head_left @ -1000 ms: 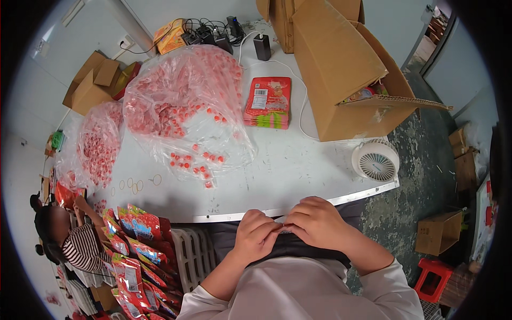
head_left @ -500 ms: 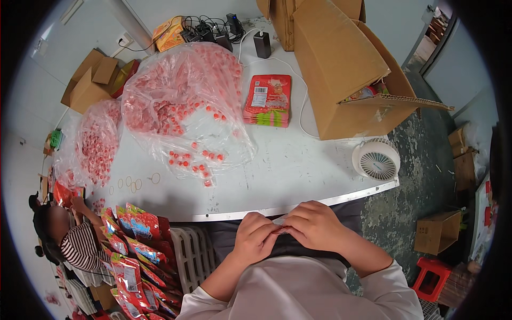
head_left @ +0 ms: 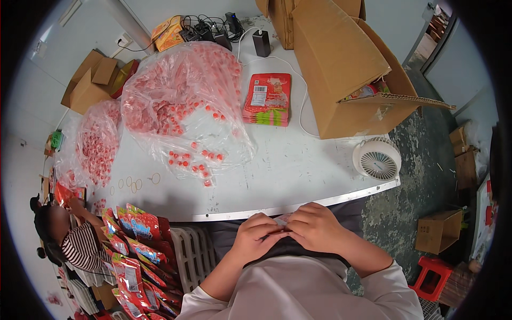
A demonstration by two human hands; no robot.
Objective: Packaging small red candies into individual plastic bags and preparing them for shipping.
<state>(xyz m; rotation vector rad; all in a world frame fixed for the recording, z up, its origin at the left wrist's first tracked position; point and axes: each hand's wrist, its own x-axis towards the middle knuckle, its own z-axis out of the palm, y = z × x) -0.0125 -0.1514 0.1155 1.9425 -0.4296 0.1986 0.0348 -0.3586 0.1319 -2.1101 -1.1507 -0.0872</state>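
Left hand [head_left: 256, 234] and right hand [head_left: 314, 226] pinch a small packet [head_left: 281, 221] together near the table edge [head_left: 298, 208], fingers closed. Likely mid-sealing; next needs steady fingertip pressure.

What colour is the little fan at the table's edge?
White; the small fan shows best in the head view.

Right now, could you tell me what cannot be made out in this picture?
- Head view: the small packet between the left hand and right hand is mostly covered by fingers; its kind is unclear.
- The open box hides most of its contents behind its flap.
- The pouches run off the lower edge.
- The big bag holds pieces too small to identify.
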